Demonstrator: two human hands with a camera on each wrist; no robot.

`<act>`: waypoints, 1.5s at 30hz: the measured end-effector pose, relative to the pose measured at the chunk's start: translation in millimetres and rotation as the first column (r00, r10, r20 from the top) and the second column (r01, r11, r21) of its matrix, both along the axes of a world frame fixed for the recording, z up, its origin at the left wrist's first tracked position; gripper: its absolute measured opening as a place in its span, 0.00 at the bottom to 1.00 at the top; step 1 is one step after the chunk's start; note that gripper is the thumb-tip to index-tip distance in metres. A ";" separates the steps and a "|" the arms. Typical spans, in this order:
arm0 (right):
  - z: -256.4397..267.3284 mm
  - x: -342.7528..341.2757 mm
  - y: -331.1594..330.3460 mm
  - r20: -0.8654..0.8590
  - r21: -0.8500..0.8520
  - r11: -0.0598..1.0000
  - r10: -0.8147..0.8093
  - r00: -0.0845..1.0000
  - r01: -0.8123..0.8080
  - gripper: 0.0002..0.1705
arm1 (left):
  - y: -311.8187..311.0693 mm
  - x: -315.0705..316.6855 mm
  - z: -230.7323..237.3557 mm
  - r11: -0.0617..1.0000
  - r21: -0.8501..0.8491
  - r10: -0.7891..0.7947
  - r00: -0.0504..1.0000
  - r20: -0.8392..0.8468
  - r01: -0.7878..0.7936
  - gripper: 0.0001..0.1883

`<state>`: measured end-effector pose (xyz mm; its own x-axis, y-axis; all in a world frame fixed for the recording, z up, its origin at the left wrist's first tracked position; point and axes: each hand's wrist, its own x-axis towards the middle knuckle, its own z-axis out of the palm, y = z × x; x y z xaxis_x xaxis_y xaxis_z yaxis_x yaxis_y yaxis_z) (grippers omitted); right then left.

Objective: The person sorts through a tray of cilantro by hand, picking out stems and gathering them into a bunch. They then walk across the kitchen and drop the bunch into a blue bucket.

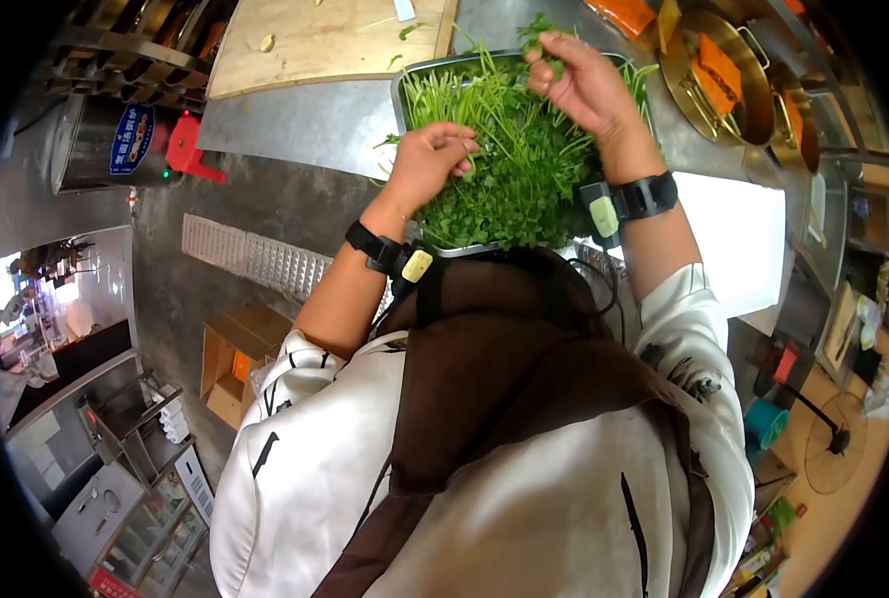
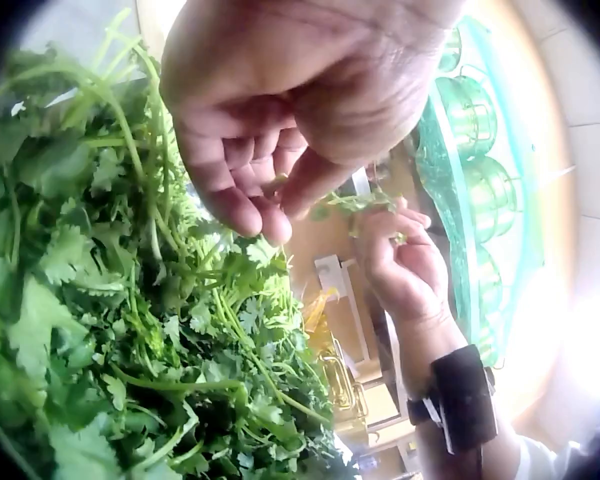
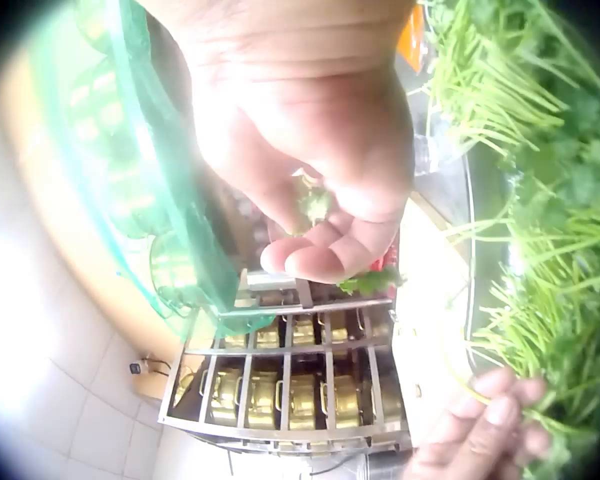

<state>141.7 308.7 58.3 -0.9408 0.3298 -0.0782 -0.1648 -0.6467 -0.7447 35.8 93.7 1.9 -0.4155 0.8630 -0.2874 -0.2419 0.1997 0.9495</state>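
A metal tray (image 1: 398,105) is heaped with cilantro (image 1: 524,189), stems toward the far side and leaves toward the person's apron. My left hand (image 1: 426,164) is over the tray's left part, thumb and fingertips pinching a cilantro stem; in the left wrist view, a bit of green shows at the fingertips of this left hand (image 2: 300,110). Raised above the far right of the heap, my right hand (image 1: 589,95) holds a leafy cilantro sprig (image 1: 536,32). The right wrist view shows green leaf inside the curled fingers of the right hand (image 3: 320,150).
A wooden board (image 1: 335,45) with a few scraps lies beyond the tray on the left. Brass pots (image 1: 718,80) with orange packets stand at the back right. Shelves of brass pots (image 3: 290,395) and a green translucent cover (image 3: 130,170) appear in the right wrist view.
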 end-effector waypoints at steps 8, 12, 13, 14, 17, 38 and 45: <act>47.2 31.5 -17.1 0.271 0.624 0.781 -0.244 0.931 0.023 0.07 | -0.8 5.4 43.8 0.977 -0.054 0.192 0.961 -0.199 -0.206 0.32; 38.0 16.2 -71.1 0.355 0.872 0.395 -0.107 0.929 -0.288 0.09 | 7.7 27.0 67.9 0.971 0.219 -0.012 0.890 0.456 -0.100 0.27; 24.5 12.7 -79.8 0.220 0.975 0.062 -0.110 0.969 -0.214 0.10 | 8.8 27.8 68.7 0.948 0.315 -0.165 0.765 0.622 -0.052 0.24; 18.1 13.7 -86.6 0.184 0.981 -0.045 -0.133 0.974 -0.191 0.10 | 9.2 21.1 60.6 0.935 0.355 -0.246 0.707 0.663 -0.007 0.20; 27.7 23.4 -84.3 0.133 0.986 0.112 -0.106 0.985 -0.121 0.11 | 7.4 17.0 47.7 0.943 0.308 -0.144 0.685 0.715 -0.124 0.18; -61.8 57.4 -67.4 0.318 0.942 -0.012 -0.296 0.901 -0.336 0.06 | -74.4 16.1 36.2 0.944 -0.033 0.279 0.744 0.607 -0.327 0.09; -59.6 71.3 -54.9 0.285 0.851 0.516 -0.302 0.910 -0.096 0.05 | -66.5 29.2 40.5 0.977 -0.043 0.199 0.829 0.522 -0.207 0.08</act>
<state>213.1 253.8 -1.3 -0.8558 0.5168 -0.0218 0.2128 0.3135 -0.9254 65.0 27.2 42.4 -0.3739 0.7817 -0.4991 -0.7347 0.0788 0.6738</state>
